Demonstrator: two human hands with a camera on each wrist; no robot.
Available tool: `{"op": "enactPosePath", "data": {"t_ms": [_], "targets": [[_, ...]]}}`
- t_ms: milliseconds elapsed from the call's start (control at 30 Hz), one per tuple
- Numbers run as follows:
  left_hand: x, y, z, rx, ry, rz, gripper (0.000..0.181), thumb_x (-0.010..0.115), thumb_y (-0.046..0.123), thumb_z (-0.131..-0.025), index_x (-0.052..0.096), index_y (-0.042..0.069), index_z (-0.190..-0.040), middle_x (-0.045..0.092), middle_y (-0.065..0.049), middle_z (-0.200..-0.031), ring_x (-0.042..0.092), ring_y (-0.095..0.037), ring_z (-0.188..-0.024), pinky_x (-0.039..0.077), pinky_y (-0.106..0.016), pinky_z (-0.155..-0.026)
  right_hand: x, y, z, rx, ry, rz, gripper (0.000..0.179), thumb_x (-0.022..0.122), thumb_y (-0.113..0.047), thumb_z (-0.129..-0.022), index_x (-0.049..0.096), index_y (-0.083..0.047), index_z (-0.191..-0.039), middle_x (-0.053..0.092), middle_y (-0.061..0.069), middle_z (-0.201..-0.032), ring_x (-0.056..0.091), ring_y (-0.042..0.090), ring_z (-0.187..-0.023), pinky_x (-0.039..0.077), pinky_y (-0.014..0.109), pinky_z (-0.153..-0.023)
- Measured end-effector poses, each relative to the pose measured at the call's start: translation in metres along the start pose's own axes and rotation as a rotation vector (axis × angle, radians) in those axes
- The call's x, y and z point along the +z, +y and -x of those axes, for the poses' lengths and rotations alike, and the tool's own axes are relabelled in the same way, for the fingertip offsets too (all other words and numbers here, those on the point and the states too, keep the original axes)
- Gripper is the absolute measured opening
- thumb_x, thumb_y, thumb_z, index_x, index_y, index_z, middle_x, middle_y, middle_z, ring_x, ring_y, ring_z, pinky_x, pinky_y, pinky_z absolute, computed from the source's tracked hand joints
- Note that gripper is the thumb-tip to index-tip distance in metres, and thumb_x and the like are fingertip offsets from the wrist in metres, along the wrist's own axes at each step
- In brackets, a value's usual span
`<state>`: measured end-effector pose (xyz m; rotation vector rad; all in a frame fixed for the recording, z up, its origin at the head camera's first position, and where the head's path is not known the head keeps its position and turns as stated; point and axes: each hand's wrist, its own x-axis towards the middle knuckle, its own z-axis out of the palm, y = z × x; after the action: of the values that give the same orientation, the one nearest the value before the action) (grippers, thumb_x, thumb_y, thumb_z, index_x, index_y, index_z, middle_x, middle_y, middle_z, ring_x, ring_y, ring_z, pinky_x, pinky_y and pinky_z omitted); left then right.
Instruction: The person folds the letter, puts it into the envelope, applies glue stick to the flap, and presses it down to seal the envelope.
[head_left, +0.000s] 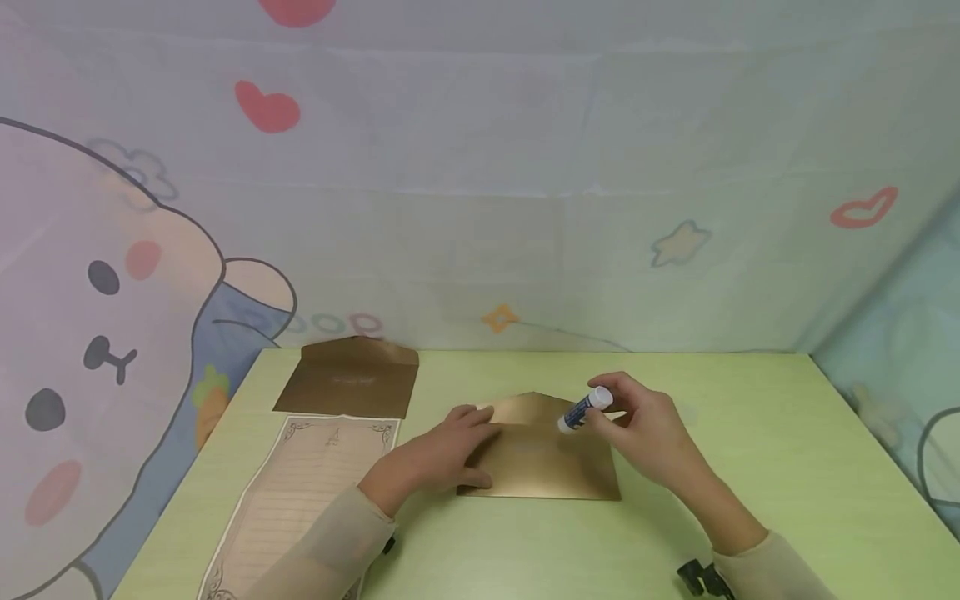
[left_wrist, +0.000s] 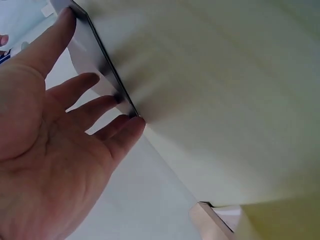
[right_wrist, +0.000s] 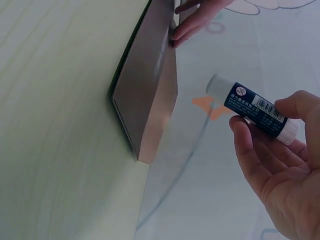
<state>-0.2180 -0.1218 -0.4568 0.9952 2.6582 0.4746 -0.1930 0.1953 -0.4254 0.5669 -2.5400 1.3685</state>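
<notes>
A gold-brown envelope (head_left: 547,462) lies on the table with its pointed flap raised on the far side. My left hand (head_left: 450,454) rests on its left end, fingers spread; in the left wrist view the fingertips (left_wrist: 131,131) touch the envelope's edge. Between thumb and fingers, my right hand (head_left: 648,429) holds a glue stick (head_left: 581,411) tilted above the envelope's right part. The right wrist view shows the glue stick (right_wrist: 255,110) with a dark blue label and white ends, apart from the envelope (right_wrist: 145,85).
At the back left lies a second brown envelope (head_left: 348,383), flap raised. Nearer, a lined letter sheet (head_left: 300,483) with an ornate border lies partly under my left forearm. A patterned cloth (head_left: 480,167) hangs behind the light green table (head_left: 787,467).
</notes>
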Motion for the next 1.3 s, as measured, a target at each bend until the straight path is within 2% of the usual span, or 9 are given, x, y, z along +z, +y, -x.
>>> {"op": "enactPosePath", "data": {"t_ms": [100, 233, 433, 533, 667, 1033, 1300], "targets": [[0.000, 0.001, 0.000, -0.010, -0.028, 0.008, 0.075, 0.078, 0.033, -0.099, 0.045, 0.004, -0.160, 0.028, -0.019, -0.171, 0.021, -0.039, -0.158, 0.034, -0.052, -0.122, 0.004, 0.001, 0.000, -0.028, -0.017, 0.029, 0.031, 0.076, -0.001, -0.094, 0.068, -0.007, -0.123, 0.077, 0.005, -0.106, 0.078, 0.023, -0.082, 0.062, 0.028, -0.067], [-0.002, 0.003, -0.001, 0.003, -0.047, -0.022, 0.073, 0.077, 0.032, -0.101, 0.045, 0.007, -0.161, 0.027, -0.019, -0.171, 0.020, -0.039, -0.158, 0.035, -0.052, -0.122, 0.009, 0.002, -0.003, -0.077, -0.042, 0.077, 0.031, 0.076, 0.001, -0.093, 0.069, -0.007, -0.123, 0.076, 0.004, -0.107, 0.078, 0.021, -0.090, 0.062, 0.027, -0.069], [-0.005, 0.007, -0.002, -0.017, -0.079, -0.058, 0.068, 0.074, 0.033, -0.103, 0.046, 0.015, -0.162, 0.024, -0.019, -0.172, 0.019, -0.038, -0.159, 0.036, -0.053, -0.121, 0.014, 0.000, -0.008, -0.053, -0.152, 0.147, 0.029, 0.072, -0.005, -0.099, 0.069, -0.008, -0.128, 0.075, 0.003, -0.112, 0.077, 0.021, -0.099, 0.062, 0.027, -0.076], [-0.005, 0.007, -0.002, -0.025, -0.083, -0.076, 0.066, 0.073, 0.035, -0.103, 0.048, 0.017, -0.161, 0.023, -0.018, -0.173, 0.019, -0.037, -0.159, 0.037, -0.052, -0.121, 0.018, -0.002, -0.009, -0.038, -0.216, 0.168, 0.028, 0.070, -0.006, -0.100, 0.068, -0.003, -0.128, 0.075, 0.005, -0.112, 0.076, 0.021, -0.096, 0.062, 0.029, -0.077], [-0.005, 0.007, -0.003, -0.024, -0.081, -0.070, 0.065, 0.074, 0.034, -0.103, 0.049, 0.017, -0.161, 0.024, -0.018, -0.173, 0.020, -0.037, -0.159, 0.036, -0.052, -0.121, 0.027, -0.001, -0.009, -0.060, -0.274, 0.199, 0.028, 0.068, -0.003, -0.100, 0.067, 0.002, -0.127, 0.074, 0.009, -0.112, 0.076, 0.018, -0.092, 0.062, 0.029, -0.075], [-0.004, 0.004, -0.004, -0.043, -0.083, -0.048, 0.069, 0.075, 0.036, -0.101, 0.048, 0.017, -0.161, 0.023, -0.016, -0.173, 0.021, -0.037, -0.159, 0.035, -0.054, -0.121, 0.051, -0.003, -0.017, -0.209, -0.238, 0.240, 0.021, 0.070, -0.003, -0.100, 0.067, -0.005, -0.121, 0.072, 0.003, -0.108, 0.075, 0.020, -0.097, 0.062, 0.035, -0.079], [-0.003, 0.004, -0.005, -0.034, -0.078, -0.046, 0.069, 0.076, 0.035, -0.100, 0.048, 0.016, -0.161, 0.024, -0.014, -0.173, 0.021, -0.036, -0.159, 0.035, -0.052, -0.121, 0.065, -0.012, -0.026, -0.223, -0.262, 0.288, 0.026, 0.067, -0.006, -0.101, 0.068, -0.005, -0.128, 0.073, 0.003, -0.114, 0.070, 0.017, -0.099, 0.060, 0.038, -0.085]]}}
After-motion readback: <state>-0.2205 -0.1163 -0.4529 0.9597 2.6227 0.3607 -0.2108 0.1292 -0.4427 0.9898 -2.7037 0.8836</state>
